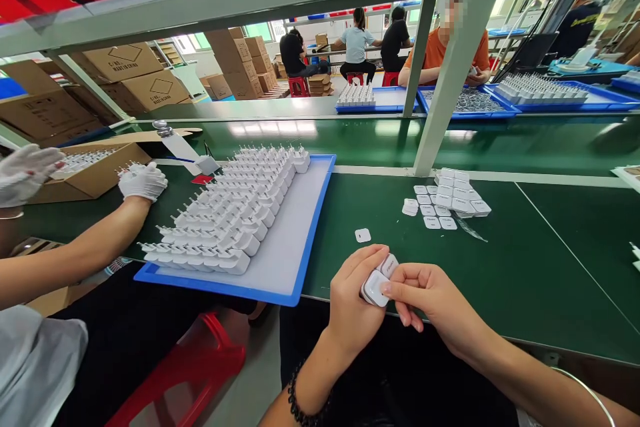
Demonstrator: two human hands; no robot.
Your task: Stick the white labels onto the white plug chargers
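“Two white pieces in clear sight, small and rounded-square: front piece (374, 287), rear piece (389, 265) with small print.”

“Held where?”

“Low, right of centre, at the near edge of the green surface (500, 273), between left grip (354, 297) and right grip (435, 300), both bare-handed.”

“State of each?”

“Left grip: curled round both pieces. Right grip: pinch of thumb and forefinger on the right edge of the front piece, other fingers loosely bent below. Black beaded bracelet (305, 401) on the left wrist, thin bangle (585, 392) on the right forearm.”

“Nearby on the surface?”

“Just beyond the left grip, one loose white square (363, 235), flat, with a small dark mark. Farther right, a cluster of similar squares (457, 192), partly stacked, with a strip of clear film (471, 230) at the near side.”

“And to the left?”

“A blue-rimmed tray (320, 227), slightly over the near edge, with rows of white plug bodies (240, 207), thin pins upward. Past that, a co-worker's white-gloved hands (143, 181), one beside an open cardboard box (83, 188) of white parts, one raised and blurred. Red stool (193, 373) below.”

“Background?”

“Opposite, a person in an orange shirt (419, 61), partly behind a pale post (445, 93). Farther back, stacked cartons (133, 90) and seated people (357, 47).”
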